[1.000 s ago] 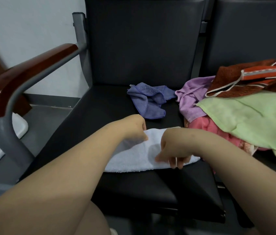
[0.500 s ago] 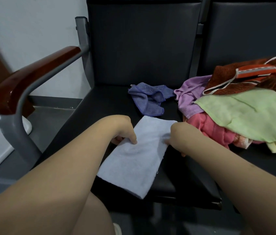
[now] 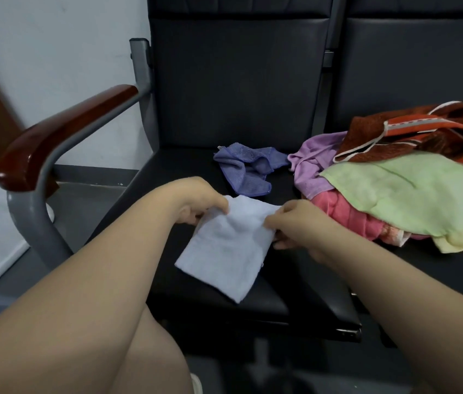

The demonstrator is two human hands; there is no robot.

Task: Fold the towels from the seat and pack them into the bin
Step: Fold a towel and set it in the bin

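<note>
Turned end-on, the white towel now runs from the hands toward the seat's front edge, where a second ago it lay as a long strip across the front with both hands pressed on it. Half a second ago it was already swung round. Since then the hands have closed in on its far end and raised it slightly.

Left hand pinches the far left corner, its thumb on top of the cloth. Right hand pinches the right edge just below the far right corner, with fingers curled under it. The near corner lies on the cushion, short of the front edge.

My reading is that one fold is done and the hands are set to bring the far end over toward the near end. The cloth is limp, so the corners may slip out of line.

Much remains: blue towel lies loose at the seat's back, and purple, pink, green, brown and yellow ones are heaped at the right edge. I cannot make out the bin.
</note>
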